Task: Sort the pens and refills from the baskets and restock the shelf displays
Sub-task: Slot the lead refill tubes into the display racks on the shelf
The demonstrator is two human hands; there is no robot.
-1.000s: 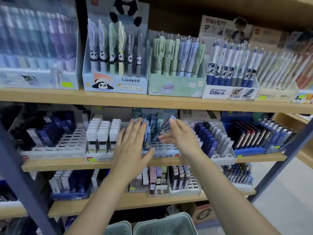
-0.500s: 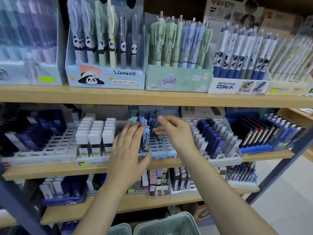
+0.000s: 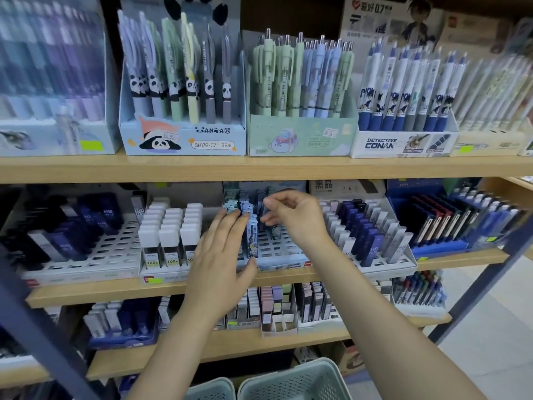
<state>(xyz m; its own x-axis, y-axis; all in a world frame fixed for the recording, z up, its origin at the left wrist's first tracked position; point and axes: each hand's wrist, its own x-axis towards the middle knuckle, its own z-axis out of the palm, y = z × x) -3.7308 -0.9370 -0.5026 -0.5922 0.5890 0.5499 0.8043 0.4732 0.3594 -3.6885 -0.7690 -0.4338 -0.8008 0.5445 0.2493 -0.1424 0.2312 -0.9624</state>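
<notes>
On the middle shelf a pale blue slotted tray (image 3: 284,251) holds a row of small patterned refill cases (image 3: 251,226). My left hand (image 3: 222,255) lies against the left side of that row, fingers straight and touching the cases, thumb at the tray's front edge. My right hand (image 3: 298,219) hovers over the tray with fingers curled, thumb and forefinger pinching the top of one patterned refill case (image 3: 274,235) that stands in a slot. Two pale green baskets (image 3: 291,379) sit below, their contents hidden.
White-capped refill boxes (image 3: 170,229) fill the tray to the left, dark blue and grey cases (image 3: 366,226) the tray to the right. Pen display boxes (image 3: 184,90) line the top shelf. A dark metal shelf post (image 3: 490,278) slants at the right.
My right hand has carried the patterned case from above the tray down into a slot. My left hand has stayed against the row. The view has moved closer to the shelf.
</notes>
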